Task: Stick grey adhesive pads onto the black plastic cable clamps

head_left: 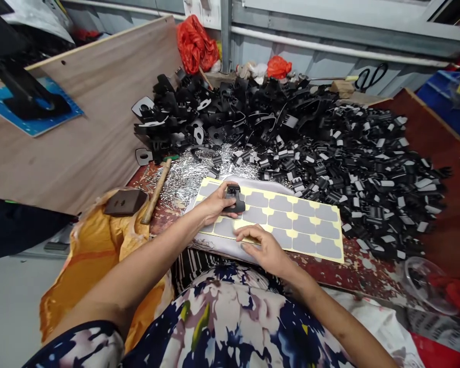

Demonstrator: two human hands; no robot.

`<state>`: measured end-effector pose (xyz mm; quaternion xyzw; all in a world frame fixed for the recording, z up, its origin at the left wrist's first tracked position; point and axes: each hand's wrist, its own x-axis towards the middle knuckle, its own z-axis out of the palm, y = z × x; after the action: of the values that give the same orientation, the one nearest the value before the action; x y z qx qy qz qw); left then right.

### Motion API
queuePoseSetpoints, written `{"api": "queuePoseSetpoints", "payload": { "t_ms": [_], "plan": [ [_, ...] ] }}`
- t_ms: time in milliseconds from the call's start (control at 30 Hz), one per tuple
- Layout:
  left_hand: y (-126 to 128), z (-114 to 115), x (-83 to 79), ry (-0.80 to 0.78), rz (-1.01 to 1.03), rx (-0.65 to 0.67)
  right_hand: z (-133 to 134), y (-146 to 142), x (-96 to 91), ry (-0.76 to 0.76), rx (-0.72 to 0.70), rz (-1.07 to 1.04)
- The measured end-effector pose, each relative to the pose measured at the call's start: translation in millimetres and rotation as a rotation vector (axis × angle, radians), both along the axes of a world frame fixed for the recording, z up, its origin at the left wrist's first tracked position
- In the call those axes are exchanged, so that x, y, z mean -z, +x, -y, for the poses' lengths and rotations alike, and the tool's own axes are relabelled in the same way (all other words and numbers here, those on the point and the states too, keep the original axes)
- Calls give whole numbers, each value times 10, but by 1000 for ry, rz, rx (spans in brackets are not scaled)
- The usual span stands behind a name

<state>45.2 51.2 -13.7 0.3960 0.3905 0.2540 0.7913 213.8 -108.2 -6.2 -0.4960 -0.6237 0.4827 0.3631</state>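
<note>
Gripping a black plastic part [235,203], the left hand [214,205] has its thumb closed over the front and its fingers behind and beneath. The part is above the left half of a yellow-backed sheet [279,212] of grey labels, nearer that sheet's far edge than its right end; whether it touches the labels cannot be told. The right hand [266,249] hangs at the near edge of the sheet, fingers curled and thumb well apart from the forefinger; the fingertips are blurred, so whether a label clings to them is unclear.

Beneath the sheet, a pale pad [230,248] lies at the near edge of the worn red surface [352,273]. Past the sheet's far left corner spreads a heap of shiny metal pins [187,174]. Left of those, a hammer [156,197] lies slanted along the surface's left edge, just beside a dark block [125,202] on an orange sack [88,260]. Larger black pieces [230,110] pile up toward the far edge, and small black pieces with light faces [352,176] cover the right side. Scissors [371,76] rest by the far right corner; a clear tub [425,283] sits at the near right corner.
</note>
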Motion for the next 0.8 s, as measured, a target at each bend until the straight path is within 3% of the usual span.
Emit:
{"api": "queuePoseSetpoints", "payload": {
  "t_ms": [67, 100, 133, 200, 267, 300, 467, 800],
  "plan": [
    [-12, 8, 1, -7, 12, -35, 12, 52, -198, -124, -190, -188],
    [-25, 24, -12, -14, 29, -60, 12, 78, -276, -139, -219, -224],
    [-43, 51, -31, -24, 55, -82, 3, 102, -327, -111, -163, -217],
    [-81, 139, -81, -54, 132, -104, -56, 145, -340, 29, 138, -153],
    [-110, 262, -134, -98, 227, -99, -157, 178, -259, 149, 425, -136],
    [-117, 328, -156, -122, 270, -91, -211, 189, -204, 174, 494, -150],
    [-66, 561, -194, -164, 390, -62, -361, 155, -23, 162, 530, -183],
    [26, 577, -135, -187, 427, -64, -396, 71, 39, 190, 562, -166]
  ]
}}
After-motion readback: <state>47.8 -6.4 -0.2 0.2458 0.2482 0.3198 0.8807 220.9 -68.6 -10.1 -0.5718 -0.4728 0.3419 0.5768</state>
